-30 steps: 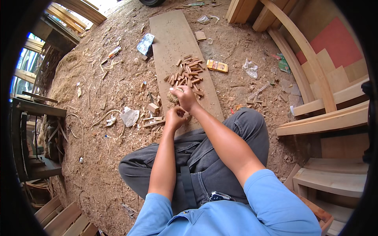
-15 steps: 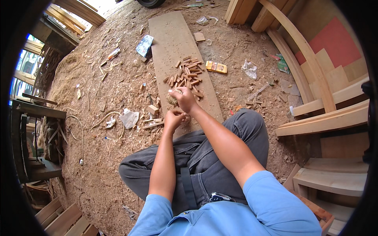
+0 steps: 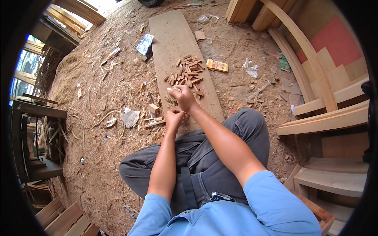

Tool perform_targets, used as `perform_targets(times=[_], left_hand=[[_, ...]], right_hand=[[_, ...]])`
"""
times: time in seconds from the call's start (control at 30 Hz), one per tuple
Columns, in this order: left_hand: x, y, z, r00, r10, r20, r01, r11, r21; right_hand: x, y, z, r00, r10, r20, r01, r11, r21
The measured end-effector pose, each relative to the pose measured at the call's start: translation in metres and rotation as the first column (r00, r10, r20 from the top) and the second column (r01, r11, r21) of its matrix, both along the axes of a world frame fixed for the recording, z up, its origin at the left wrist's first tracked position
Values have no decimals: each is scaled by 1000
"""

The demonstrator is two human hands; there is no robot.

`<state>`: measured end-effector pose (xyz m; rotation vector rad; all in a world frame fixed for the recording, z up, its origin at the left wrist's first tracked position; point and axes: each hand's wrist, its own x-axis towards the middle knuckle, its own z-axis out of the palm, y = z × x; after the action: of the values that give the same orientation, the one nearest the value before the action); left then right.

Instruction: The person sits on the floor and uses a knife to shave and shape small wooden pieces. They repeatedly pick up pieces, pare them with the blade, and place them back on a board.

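Observation:
Just above the near end of a long board (image 3: 167, 31), my two hands are close together. My right hand (image 3: 183, 99) is closed round a rough, roundish straw-coloured bundle (image 3: 171, 98), which shows at the hand's left side; its kind is unclear. Below it, my left hand (image 3: 173, 119) has its fingers pinched together, and whatever they hold is hidden or too small to name. Beyond my right hand lies a loose heap of short brown wooden sticks (image 3: 189, 70) on the board.
Wood shavings cover the ground. Right of the board lies a yellow packet (image 3: 217, 65); a blue-white packet (image 3: 145, 44) touches its left side. Wood offcuts (image 3: 153, 109) lie left of my hands. Curved wooden frames (image 3: 323, 116) stand at right, a dark bench (image 3: 39, 114) at left.
Both hands stay close together and have shifted very slightly. The sticks and the board stay where they were.

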<state>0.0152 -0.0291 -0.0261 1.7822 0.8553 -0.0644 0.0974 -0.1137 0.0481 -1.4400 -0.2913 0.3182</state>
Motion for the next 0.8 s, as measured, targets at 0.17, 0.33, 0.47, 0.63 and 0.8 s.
perform_targets(times=[0.17,0.33,0.47,0.63,0.8], left_hand=[[0,1,-8,1000,4,14,-4,999,-38],[-1,3,-13,1000,-15,10,15,1000,22],[-1,5,-15,999,-22,-37,22,1000,-1],[-3,3,-9,998,-3,-69,5,999,34],[-1,1,-1,997,5,-72,-5,1000,5]], right_hand=[[-1,0,-2,999,40,16,-39,998,-39],[-2,-2,1,1000,12,8,-12,998,-65],[-2,-3,5,1000,15,-25,-14,999,34],[-3,-4,7,999,14,-51,-14,1000,12],[-3,-4,5,998,64,-25,-64,998,15]])
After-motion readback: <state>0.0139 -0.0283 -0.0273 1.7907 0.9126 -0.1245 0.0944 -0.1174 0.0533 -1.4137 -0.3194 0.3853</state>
